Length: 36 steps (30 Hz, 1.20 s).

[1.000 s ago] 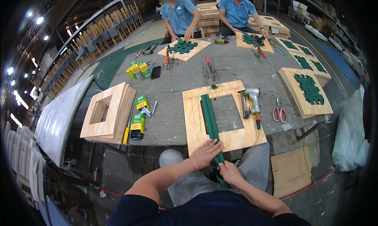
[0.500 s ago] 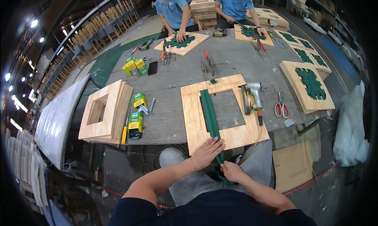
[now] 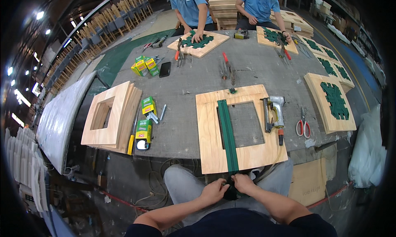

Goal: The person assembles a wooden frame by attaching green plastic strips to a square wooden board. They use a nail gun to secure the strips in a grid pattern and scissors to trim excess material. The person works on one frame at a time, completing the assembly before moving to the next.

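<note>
Left hand (image 3: 214, 191) has shifted off the wooden frame's (image 3: 213, 159) near edge, now just beside the right hand (image 3: 243, 184), both below the frame. Right pinches green strap (image 3: 226, 129); left fingers bunched near it, can't tell if gripping. Strap lies across the frame's opening, left side, and past its near edge. Staple gun (image 3: 277, 111) on frame's right edge; scissors (image 3: 304, 123) farther right.

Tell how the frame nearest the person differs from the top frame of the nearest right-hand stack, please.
The near frame has one long green strap; the stacked frame has many, crossing each other. The near frame's middle is mostly open; webbing covers the stacked frame's. Both are pale wood.
</note>
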Motion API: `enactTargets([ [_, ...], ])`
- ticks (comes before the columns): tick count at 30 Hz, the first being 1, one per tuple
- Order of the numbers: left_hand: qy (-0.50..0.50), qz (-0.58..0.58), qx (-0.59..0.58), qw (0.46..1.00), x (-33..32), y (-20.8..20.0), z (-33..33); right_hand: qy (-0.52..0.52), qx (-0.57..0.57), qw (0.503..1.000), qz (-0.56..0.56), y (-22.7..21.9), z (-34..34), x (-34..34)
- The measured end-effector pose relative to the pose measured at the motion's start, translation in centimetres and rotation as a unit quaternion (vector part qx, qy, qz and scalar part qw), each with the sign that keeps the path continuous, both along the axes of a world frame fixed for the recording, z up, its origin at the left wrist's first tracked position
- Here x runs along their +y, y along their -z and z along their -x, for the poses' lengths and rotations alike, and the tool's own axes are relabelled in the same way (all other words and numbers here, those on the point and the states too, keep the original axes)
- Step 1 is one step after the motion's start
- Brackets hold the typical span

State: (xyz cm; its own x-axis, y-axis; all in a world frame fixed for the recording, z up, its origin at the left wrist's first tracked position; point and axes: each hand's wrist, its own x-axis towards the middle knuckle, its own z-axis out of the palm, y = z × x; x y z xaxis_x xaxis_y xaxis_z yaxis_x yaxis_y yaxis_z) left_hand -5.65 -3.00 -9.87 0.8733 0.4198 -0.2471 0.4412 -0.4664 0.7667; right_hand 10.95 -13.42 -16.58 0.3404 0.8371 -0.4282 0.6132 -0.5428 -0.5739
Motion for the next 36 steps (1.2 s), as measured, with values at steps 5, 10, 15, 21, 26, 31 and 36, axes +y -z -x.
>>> enactTargets([
  [5,0.018,0.105,0.028,0.994,1.9,5.2,-4.0,-0.023,-0.002,0.999,-0.033,-0.8,-0.9,0.8],
  [10,0.073,0.064,0.012,0.995,3.2,6.6,-5.1,-0.015,0.015,1.0,-0.004,0.6,-1.2,0.9],
  [15,0.33,-0.335,0.073,0.88,5.3,7.6,-6.2,-0.087,-0.043,0.995,-0.029,2.3,-2.3,0.6],
  [21,0.263,-0.501,0.098,0.819,5.3,9.6,-6.0,-0.021,0.123,0.99,0.062,-4.4,-3.0,-1.4],
  [26,0.237,-0.587,0.048,0.773,6.0,9.4,-6.4,0.22,0.12,0.959,-0.131,-13.7,-15.9,-0.3],
  [31,0.112,-0.47,-0.149,0.863,5.3,9.2,-7.4,0.321,-0.264,0.902,-0.117,-12.6,-30.1,2.5],
  [36,0.049,-0.448,-0.149,0.88,5.4,9.5,-6.5,0.401,0.019,0.908,-0.119,-10.4,-31.3,7.5],
])
